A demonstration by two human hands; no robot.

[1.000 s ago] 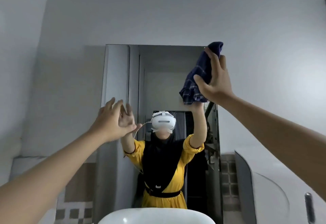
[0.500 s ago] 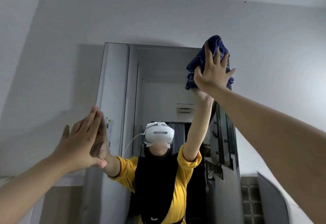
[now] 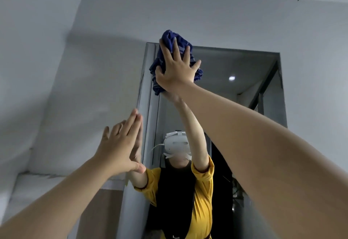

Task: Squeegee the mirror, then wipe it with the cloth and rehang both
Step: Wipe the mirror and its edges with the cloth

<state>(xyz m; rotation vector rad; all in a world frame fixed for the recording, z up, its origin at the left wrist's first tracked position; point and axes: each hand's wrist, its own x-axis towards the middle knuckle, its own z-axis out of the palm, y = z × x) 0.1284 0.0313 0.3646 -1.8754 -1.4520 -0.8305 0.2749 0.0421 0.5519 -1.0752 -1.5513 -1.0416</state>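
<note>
The right hand [image 3: 176, 69] presses a bunched dark blue cloth [image 3: 174, 45] flat against the mirror [image 3: 235, 65], at the glass's top left corner in the upper middle of the frame. Its grip is spread wide, fingers splayed over the cloth and palm pinning it to the glass. The left hand [image 3: 120, 146] is lower, at centre left, its grip open and empty, fingers straight and together, laid by the mirror's left edge. The mirror hangs on a pale grey wall [image 3: 75, 60] and reflects both raised arms.
</note>
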